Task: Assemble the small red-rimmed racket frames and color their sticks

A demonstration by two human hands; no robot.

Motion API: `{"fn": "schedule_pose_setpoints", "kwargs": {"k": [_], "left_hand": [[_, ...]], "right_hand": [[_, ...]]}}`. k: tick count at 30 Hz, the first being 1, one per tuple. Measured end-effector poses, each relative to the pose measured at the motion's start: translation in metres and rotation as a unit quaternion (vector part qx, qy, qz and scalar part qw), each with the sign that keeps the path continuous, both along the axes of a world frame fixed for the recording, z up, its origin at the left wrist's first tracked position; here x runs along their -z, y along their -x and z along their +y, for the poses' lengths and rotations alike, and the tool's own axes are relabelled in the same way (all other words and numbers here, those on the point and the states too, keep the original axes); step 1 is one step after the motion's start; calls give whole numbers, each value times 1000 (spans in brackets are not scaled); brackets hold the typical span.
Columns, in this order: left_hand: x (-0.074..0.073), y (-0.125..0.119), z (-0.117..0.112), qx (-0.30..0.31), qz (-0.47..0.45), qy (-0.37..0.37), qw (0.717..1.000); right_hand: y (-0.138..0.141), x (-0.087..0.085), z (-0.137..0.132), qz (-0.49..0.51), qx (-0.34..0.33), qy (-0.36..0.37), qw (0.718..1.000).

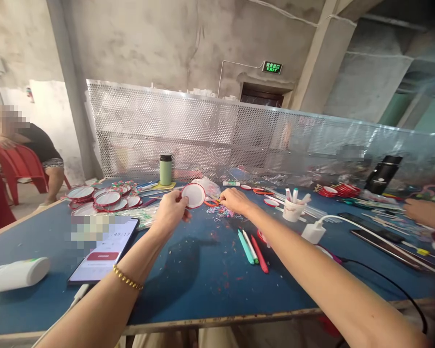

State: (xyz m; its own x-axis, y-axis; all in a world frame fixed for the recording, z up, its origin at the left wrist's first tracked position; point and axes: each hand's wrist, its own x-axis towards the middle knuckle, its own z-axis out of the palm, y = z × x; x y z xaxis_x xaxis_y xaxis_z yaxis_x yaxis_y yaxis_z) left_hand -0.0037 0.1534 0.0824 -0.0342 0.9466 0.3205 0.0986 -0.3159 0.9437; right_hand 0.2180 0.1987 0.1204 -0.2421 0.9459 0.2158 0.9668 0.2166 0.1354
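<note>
My left hand [172, 209] pinches a round white disc with a red rim [193, 195] and holds it upright above the blue table [188, 290]. My right hand [235, 200] reaches forward with its fingers curled down onto a heap of small coloured loops [223, 211]; what the fingertips hold, if anything, is hidden. A gold bead bracelet [127, 279] is on my left wrist.
A stack of red-rimmed discs [101, 197] lies at the left, with a green flask [166, 169] behind. A phone [105, 250], a white bottle [16, 274], pens [253, 246], a white cup [294, 210], a charger [313, 232] and another person's arm [426, 212] are around. A perforated metal screen [239, 135] backs the table.
</note>
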Motion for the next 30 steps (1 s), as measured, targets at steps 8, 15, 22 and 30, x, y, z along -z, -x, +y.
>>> {"fn": "schedule_pose_setpoints", "kwargs": {"k": [8, 15, 22, 30], "left_hand": [[-6, -5, -7, -1, 17, 2, 1000], [-8, -6, -9, -6, 35, -8, 999], [-5, -7, -10, -8, 62, -13, 998], [-5, -8, -11, -7, 72, -7, 997]], "right_hand": [[12, 6, 21, -38, 21, 54, 998], [-5, -12, 21, -48, 67, 74, 994], [-12, -3, 8, -45, 60, 92, 993], [-1, 23, 20, -42, 71, 79, 993]]}}
